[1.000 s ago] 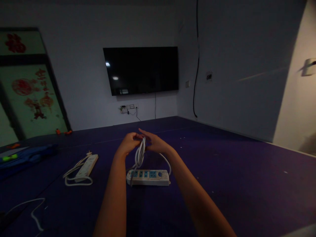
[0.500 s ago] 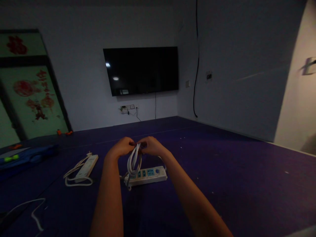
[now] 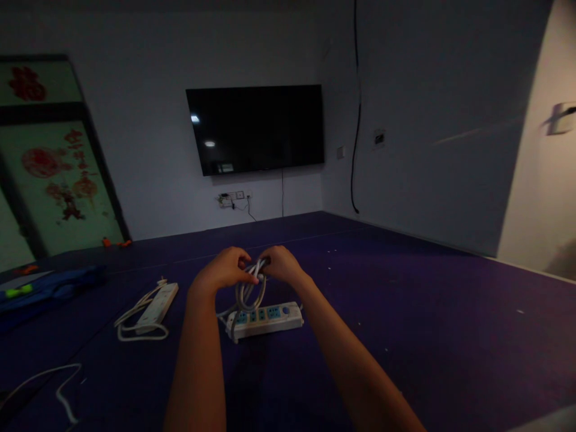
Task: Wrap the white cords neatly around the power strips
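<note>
A white power strip (image 3: 265, 318) with blue sockets lies on the dark purple floor in front of me. Its white cord (image 3: 248, 293) is gathered into loops that hang above the strip's left end. My left hand (image 3: 224, 271) is closed on the top of the loops. My right hand (image 3: 279, 264) is closed on the same bundle from the right, its fingertips meeting the left hand's. Both forearms reach in from the bottom of the view.
A second white power strip (image 3: 155, 302) with its cord coiled beside it lies to the left. A loose white cable (image 3: 58, 384) trails at the lower left. Blue objects (image 3: 49, 288) sit at the far left. A dark television (image 3: 256, 128) hangs on the far wall.
The hanging loops have become shorter and tighter. My right hand went from flat fingers to closed on the bundle. Both hands sank slightly and the strip shifted a little to the left.
</note>
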The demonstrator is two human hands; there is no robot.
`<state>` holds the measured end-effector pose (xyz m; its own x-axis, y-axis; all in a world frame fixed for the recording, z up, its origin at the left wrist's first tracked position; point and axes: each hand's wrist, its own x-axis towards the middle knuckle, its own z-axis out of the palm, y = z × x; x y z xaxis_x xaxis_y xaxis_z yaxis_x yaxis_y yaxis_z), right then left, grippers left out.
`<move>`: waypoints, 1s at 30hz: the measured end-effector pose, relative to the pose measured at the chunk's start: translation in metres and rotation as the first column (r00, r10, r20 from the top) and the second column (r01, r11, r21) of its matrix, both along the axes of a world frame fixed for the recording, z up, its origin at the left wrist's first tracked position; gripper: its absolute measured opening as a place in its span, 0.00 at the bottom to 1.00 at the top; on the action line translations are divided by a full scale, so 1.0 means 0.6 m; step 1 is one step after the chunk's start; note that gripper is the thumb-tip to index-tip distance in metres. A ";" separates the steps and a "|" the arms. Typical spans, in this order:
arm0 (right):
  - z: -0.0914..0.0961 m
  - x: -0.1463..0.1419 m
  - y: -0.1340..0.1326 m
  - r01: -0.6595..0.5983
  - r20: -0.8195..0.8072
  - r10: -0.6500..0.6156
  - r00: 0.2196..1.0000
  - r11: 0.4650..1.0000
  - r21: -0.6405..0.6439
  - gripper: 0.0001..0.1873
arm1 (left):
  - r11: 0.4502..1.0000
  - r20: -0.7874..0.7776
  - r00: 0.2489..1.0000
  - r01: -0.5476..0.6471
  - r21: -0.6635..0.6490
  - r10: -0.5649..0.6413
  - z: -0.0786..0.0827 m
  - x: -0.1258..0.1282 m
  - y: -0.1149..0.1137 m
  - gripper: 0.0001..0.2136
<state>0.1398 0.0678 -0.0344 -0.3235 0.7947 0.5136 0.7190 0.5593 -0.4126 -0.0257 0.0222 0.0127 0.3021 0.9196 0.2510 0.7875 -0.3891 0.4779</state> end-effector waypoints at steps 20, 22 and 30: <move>-0.069 0.044 0.062 -0.514 -0.382 0.370 0.847 0.753 -0.411 0.19 | 0.995 0.341 0.938 0.084 -0.056 -0.060 -0.012 -0.054 0.021 0.16; -0.079 0.041 0.064 -0.442 -0.295 0.348 0.890 0.818 -0.369 0.13 | 0.995 0.368 0.927 0.093 -0.032 -0.075 -0.013 -0.053 0.022 0.15; -0.078 0.041 0.070 -0.236 -0.192 0.200 0.961 0.953 -0.189 0.10 | 0.991 0.466 0.882 0.112 -0.076 -0.064 -0.017 -0.053 0.024 0.17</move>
<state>0.1647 0.1099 -0.0813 -0.4236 0.8094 0.4067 0.4992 0.5832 -0.6408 -0.0573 0.0366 0.0027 0.2549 0.9217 0.2925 0.4328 -0.3792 0.8179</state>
